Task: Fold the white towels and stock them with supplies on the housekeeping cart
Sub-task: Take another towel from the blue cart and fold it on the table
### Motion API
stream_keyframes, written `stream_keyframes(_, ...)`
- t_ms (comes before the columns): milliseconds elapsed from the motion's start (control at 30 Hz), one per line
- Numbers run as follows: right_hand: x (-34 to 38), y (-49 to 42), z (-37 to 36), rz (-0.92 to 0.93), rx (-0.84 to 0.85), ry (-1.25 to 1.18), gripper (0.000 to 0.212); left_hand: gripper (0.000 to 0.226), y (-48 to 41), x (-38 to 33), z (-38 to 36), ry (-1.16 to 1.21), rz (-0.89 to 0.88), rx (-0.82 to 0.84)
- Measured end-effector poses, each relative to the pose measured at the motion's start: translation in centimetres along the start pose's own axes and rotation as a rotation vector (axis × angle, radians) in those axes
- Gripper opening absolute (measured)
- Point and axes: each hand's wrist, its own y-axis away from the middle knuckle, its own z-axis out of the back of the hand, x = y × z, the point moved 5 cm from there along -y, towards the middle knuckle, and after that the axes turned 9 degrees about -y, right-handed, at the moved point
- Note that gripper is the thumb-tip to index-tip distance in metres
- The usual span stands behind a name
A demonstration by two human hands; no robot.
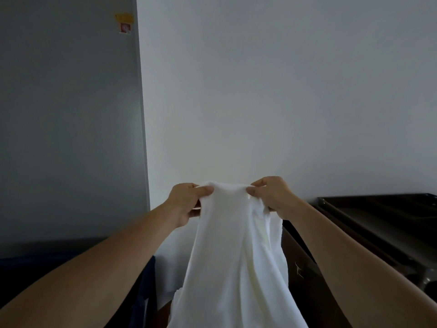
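Pinching the top edge of a white towel (236, 245), both hands are raised ahead on outstretched forearms. The left hand (185, 203) grips the towel's left corner between thumb and curled fingers (191, 186); the right hand (272, 197) pinches its right corner likewise. The towel hangs in loose folds between the arms. A dark rimmed tray (354, 199) sits right of the towel, a grey door (71, 114) left of it, and a white wall (283, 91) behind.
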Motion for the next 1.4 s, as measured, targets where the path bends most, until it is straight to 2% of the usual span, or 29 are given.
stream_keyframes(100,-0.3,0.9,-1.6,-0.07,0.087,-0.148,0.005,0.026,0.4,-0.2,-1.1,-0.101,-0.057,-0.119)
stream_keyframes(167,-0.4,1.5,-2.7,-0.104,0.156,-0.213,0.005,0.022,1.0,-0.4,-2.6,-0.203,-0.133,-0.107)
stream_keyframes(233,-0.5,2.0,-3.5,-0.14,0.24,-0.361,0.016,0.021,1.4,-0.1,-3.7,-0.264,-0.178,-0.072)
stream_keyframes(300,-0.7,2.2,-3.6,-0.166,0.306,-0.54,0.023,0.015,1.4,0.3,-3.8,-0.219,-0.179,-0.055)
stream_keyframes(367,-1.0,2.4,-3.4,-0.127,0.362,-0.606,0.026,0.01,1.2,0.7,-3.4,-0.118,-0.147,-0.032)
stream_keyframes(500,-1.8,2.5,-3.8,0.051,0.428,-0.437,0.031,0.015,1.4,1.0,-3.6,-0.087,-0.183,0.046)
stream_keyframes(667,-1.5,1.8,-3.0,0.236,0.137,-0.16,0.012,0.023,2.1,1.4,-4.5,-0.169,-0.201,0.099)
stream_keyframes(833,-1.0,1.7,-3.0,0.193,0.181,0.151,0.023,0.031,2.6,1.8,-4.6,-0.267,-0.209,0.117)
stream_keyframes(933,-0.5,1.5,-3.2,0.127,0.236,0.251,0.024,0.031,2.8,1.9,-4.6,-0.32,-0.206,0.122)
stream_keyframes(1067,-0.4,1.2,-3.6,0.052,0.27,0.257,0.026,0.03,3.4,1.5,-4.7,-0.288,-0.221,0.189)
stream_keyframes(1167,-0.6,1.1,-3.6,0.064,0.275,0.235,0.026,0.028,3.8,1.2,-4.5,-0.392,-0.273,0.234)
stream_keyframes(1233,-0.6,1.0,-3.6,0.114,0.294,0.197,0.024,0.031,3.7,1.1,-4.0,-0.445,-0.3,0.19)
stream_keyframes(1400,-1.8,1.7,-4.4,0.149,0.389,0.024,0.028,0.023,2.9,0.0,-3.1,-0.363,-0.286,0.072)
